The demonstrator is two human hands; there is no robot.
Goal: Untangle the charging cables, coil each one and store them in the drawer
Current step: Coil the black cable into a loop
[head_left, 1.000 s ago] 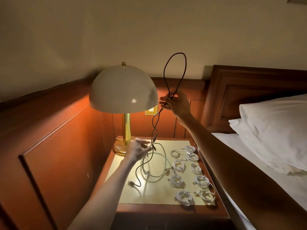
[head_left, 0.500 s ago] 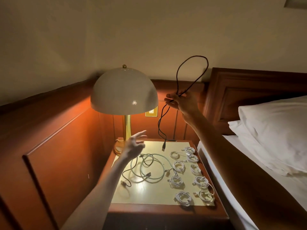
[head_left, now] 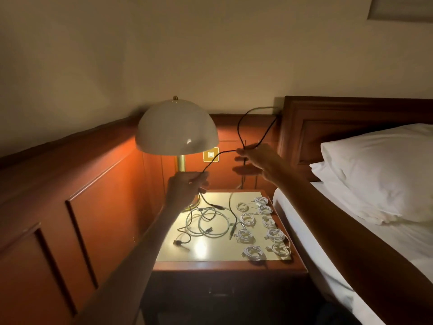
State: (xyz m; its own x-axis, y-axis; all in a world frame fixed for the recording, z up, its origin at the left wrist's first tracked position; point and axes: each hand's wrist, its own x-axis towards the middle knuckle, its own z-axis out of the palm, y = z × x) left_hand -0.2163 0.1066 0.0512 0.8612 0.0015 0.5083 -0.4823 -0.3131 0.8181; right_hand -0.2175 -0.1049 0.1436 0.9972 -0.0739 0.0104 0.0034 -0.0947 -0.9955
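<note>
Black cable point(head_left: 220, 154): held in the air between both hands, above the back of the surface point(head_left: 210, 255).

Right hand point(head_left: 256, 157): fingers together, pinched on the cable where it crosses itself. Above the pinch the cable stands up in one open loop, with its top against the wall beside the headboard point(head_left: 328, 118).

From the pinch a single span runs down and left to the left hand point(head_left: 185, 187), whose fingers are curled round the cable. Below that hand the cable drops to the surface and ends in a plug near the lamp base. A second dark strand hangs below the right hand and reaches the surface. Cannot tell whether it is the same cable's other end.

Surface, left half: loose pale cables point(head_left: 207, 225), uncoiled, in overlapping loops. A dark cable point(head_left: 181, 240) lies among them, its flat plug at the front left.

Surface, right half: coiled white cables point(head_left: 251, 253), small bundles in two rough columns, apart from the loose heap. The front ones sit near the front edge of the pale top.

Lamp point(head_left: 177, 127): white dome shade, brass stem, lit, at the back left corner of the surface. A switch plate point(head_left: 210, 154) sits on the wood panelling point(head_left: 93, 195) behind the cable span.

Bed point(head_left: 351, 242): just beside the surface on the right, with a white sheet and a white pillow point(head_left: 379, 170).
</note>
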